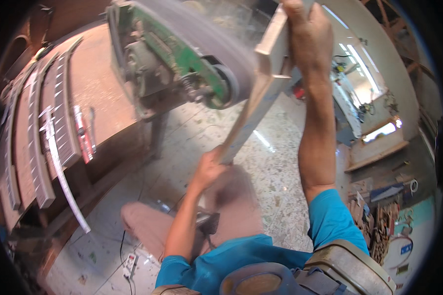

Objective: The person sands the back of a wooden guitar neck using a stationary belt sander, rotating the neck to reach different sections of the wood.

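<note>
My left hand [208,169] is closed round the lower end of a long pale wooden piece [251,108], just above my thighs. My right hand [310,37] grips its upper end, where there is a wider block section, high at the upper right. The piece runs diagonally up from left to right beside the rounded end of a belt sander with a green frame [165,61] and a blurred grey belt [206,34]. Whether the wood touches the belt I cannot tell.
A workbench [110,93] at left holds curved slatted strips [64,103], a long steel ruler [64,172], red tools [82,132] and sawdust. A power strip [129,268] and cables lie on the speckled tiled floor [270,182]. Wood offcuts [379,233] are piled at right.
</note>
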Demonstrator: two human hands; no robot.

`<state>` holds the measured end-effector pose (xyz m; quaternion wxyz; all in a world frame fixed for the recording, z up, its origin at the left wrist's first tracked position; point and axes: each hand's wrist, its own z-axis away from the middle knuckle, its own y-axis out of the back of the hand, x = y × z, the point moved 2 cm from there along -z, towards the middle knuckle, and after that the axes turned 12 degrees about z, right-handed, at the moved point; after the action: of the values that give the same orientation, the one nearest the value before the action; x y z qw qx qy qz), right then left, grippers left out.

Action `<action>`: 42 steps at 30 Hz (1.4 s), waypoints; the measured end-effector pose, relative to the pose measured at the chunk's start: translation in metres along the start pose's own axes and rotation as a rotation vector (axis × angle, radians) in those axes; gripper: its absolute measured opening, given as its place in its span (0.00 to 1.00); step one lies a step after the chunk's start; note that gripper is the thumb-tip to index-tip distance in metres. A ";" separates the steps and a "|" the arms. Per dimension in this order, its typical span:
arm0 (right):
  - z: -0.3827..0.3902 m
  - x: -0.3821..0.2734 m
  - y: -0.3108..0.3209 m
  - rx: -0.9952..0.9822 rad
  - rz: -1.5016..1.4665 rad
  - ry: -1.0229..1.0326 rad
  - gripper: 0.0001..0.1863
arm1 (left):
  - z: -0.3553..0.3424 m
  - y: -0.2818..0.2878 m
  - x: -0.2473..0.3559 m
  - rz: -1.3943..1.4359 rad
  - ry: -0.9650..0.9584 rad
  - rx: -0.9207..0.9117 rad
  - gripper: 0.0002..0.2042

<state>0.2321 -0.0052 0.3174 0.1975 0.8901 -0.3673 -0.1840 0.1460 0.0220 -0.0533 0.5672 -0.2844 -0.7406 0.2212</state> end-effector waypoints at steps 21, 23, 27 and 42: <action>0.010 -0.004 0.000 -0.273 -0.486 0.000 0.26 | 0.040 -0.013 0.047 -0.628 -0.255 0.303 0.14; 0.016 -0.009 -0.008 -0.315 -0.625 -0.042 0.29 | 0.043 -0.011 0.048 -0.650 -0.301 0.315 0.14; 0.015 -0.006 -0.004 -0.346 -0.679 -0.034 0.26 | 0.045 -0.015 0.053 -0.636 -0.290 0.321 0.14; 0.023 -0.006 -0.016 -0.209 -0.954 -0.165 0.27 | 0.025 -0.004 0.035 -0.615 -0.330 0.228 0.15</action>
<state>0.2270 0.0047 0.2913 0.1499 0.9169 0.0871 -0.3596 0.1146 0.0424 -0.0314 0.5082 0.0561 -0.8436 0.1640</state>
